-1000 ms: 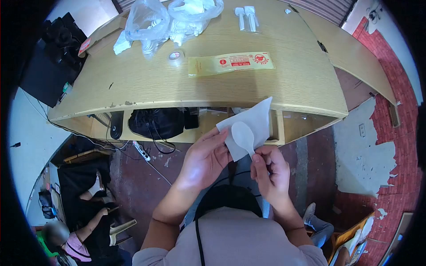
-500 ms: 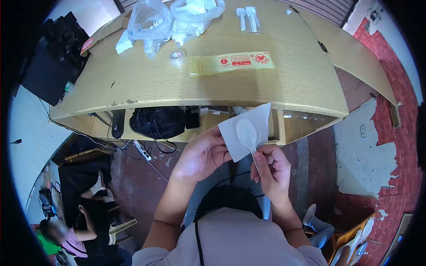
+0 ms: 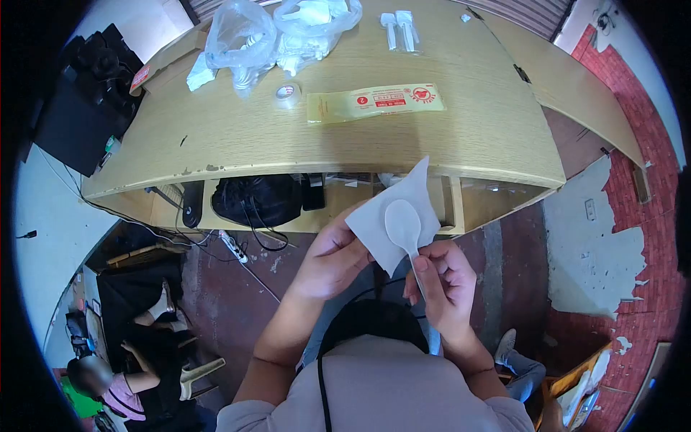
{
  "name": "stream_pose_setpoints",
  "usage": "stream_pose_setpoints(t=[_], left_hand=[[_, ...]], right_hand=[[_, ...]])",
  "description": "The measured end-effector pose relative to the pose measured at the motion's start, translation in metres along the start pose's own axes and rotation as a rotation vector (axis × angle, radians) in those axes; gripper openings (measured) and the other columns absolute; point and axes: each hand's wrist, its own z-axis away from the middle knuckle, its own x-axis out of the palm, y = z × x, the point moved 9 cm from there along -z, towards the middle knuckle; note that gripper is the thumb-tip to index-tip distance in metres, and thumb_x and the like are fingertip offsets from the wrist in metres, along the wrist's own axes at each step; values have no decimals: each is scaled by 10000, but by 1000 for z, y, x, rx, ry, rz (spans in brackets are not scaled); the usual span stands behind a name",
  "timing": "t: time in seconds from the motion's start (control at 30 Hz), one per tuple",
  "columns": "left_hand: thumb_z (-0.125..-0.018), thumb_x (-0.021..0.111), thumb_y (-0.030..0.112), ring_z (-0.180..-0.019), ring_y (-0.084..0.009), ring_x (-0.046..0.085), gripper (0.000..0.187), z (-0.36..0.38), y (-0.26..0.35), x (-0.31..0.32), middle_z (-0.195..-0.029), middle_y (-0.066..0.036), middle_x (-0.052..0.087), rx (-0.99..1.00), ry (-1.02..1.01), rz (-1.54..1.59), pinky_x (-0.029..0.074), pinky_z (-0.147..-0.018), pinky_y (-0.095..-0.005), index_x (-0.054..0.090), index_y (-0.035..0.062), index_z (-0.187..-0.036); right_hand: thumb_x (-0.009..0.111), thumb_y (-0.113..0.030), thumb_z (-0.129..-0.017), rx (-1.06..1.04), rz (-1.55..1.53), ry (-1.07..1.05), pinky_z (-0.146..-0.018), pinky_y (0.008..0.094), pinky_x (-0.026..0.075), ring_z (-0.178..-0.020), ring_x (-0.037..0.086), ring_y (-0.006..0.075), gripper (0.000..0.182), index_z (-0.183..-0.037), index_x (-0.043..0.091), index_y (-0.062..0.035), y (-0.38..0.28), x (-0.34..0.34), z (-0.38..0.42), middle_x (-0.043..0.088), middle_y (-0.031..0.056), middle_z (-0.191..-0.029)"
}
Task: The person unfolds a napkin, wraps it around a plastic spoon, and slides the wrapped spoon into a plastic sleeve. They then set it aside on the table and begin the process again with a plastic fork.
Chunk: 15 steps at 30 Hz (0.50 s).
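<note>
A white plastic spoon (image 3: 402,222) lies bowl-up over a white paper napkin (image 3: 371,222), both just in front of the desk's edge. My right hand (image 3: 449,282) pinches the spoon by its handle, with the bowl pointing away from me. At the napkin's left side, my left hand (image 3: 330,263) grips the paper, its fingers partly hidden beneath the sheet. Beyond them on the desk rest a long yellow printed plastic packet (image 3: 378,103) and a roll of clear tape (image 3: 287,95).
On the desk (image 3: 237,144) are plastic bags of white items (image 3: 245,43) and wrapped white spoons (image 3: 400,32). The open shelf below holds a black bag (image 3: 257,199). A power strip (image 3: 232,246) with cables lies left. Another person (image 3: 126,389) sits at lower left.
The napkin has turned and tilted slightly, its top corner shifting left. The spoon stays in my right hand, a little more upright, and my left hand has moved slightly around the paper.
</note>
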Motion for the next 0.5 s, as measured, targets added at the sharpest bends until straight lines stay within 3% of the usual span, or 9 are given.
stream_pose_setpoints(t=[0.33,0.5], left_hand=[[-972,432,59,-1108,-152,528,403,-1,6,4,-1229,-87,535,128,101,-64,433,-942,-309,376,-10,-1366],[-952,490,38,-1026,-138,575,383,5,18,-6,-1124,-103,602,339,420,-438,477,-844,-254,412,-28,-1321]], right_hand=[[569,36,-887,-107,238,53,-467,187,427,-543,577,59,65,-930,520,33,-4,3,-2,616,67,-649],[595,22,-875,-240,396,92,-485,212,476,-578,629,89,87,-912,517,39,-5,8,0,644,94,-673]])
